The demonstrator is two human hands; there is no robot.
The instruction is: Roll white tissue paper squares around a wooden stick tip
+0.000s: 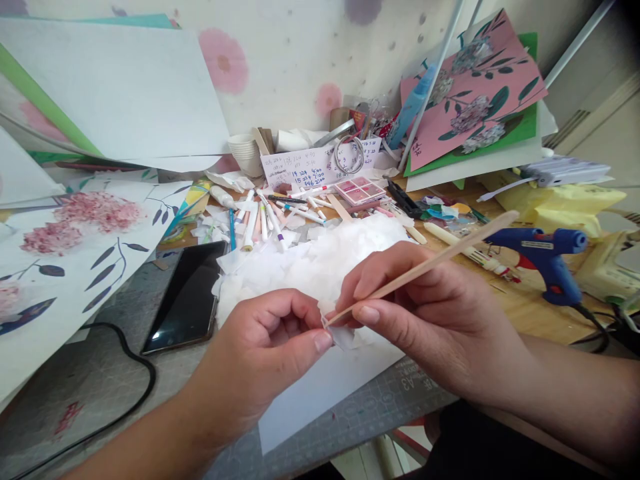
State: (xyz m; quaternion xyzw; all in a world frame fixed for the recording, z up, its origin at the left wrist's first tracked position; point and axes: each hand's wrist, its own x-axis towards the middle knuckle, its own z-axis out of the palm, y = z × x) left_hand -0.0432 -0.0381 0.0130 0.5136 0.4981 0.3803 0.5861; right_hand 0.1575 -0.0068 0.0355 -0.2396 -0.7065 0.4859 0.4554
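My right hand (425, 307) grips a thin wooden stick (445, 257) between thumb and fingers, its blunt end pointing up to the right. The stick's lower tip meets a small piece of thin white paper (344, 337). My left hand (280, 340) pinches that paper between thumb and index finger, close to the tip. Just behind both hands lies a heap of small white tissue pieces (300, 260). Under the hands a white sheet (305, 413) rests on the grey cutting mat (380, 403).
A black phone (187, 297) lies left of the heap. To the right is a blue glue gun (545, 247) with a cable. Several markers (265, 220) and a pink palette (359, 192) lie behind. Flower pictures stand left (90, 220) and right (480, 100).
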